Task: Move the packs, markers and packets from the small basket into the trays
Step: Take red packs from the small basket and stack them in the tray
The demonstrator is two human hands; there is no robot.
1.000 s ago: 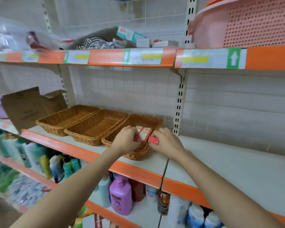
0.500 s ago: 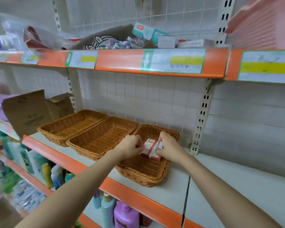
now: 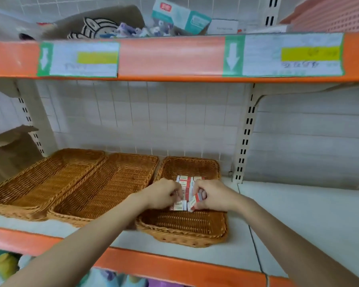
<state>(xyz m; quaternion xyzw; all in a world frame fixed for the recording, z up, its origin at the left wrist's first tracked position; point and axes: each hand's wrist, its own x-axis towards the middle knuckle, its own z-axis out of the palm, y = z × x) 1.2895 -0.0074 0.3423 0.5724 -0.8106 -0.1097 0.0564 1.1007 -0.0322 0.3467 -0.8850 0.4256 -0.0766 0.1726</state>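
The small red-and-white packs (image 3: 184, 186) are held in a row inside the right wicker tray (image 3: 182, 226), lower centre of the frame. The left hand (image 3: 162, 196) and right hand (image 3: 212, 195) are curled around the row ends. The packs are probably light, rigid cardboard; gripping by the end faces is advised.

White tiled wall (image 3: 153, 112) behind; orange-edged shelves (image 3: 170, 59) on slotted uprights (image 3: 246, 137); soft, even light.

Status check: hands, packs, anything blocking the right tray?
Left hand and right hand both grip red-and-white packs. Packs sit low in right wicker tray. Other two trays hold nothing visible. No obstruction seen.
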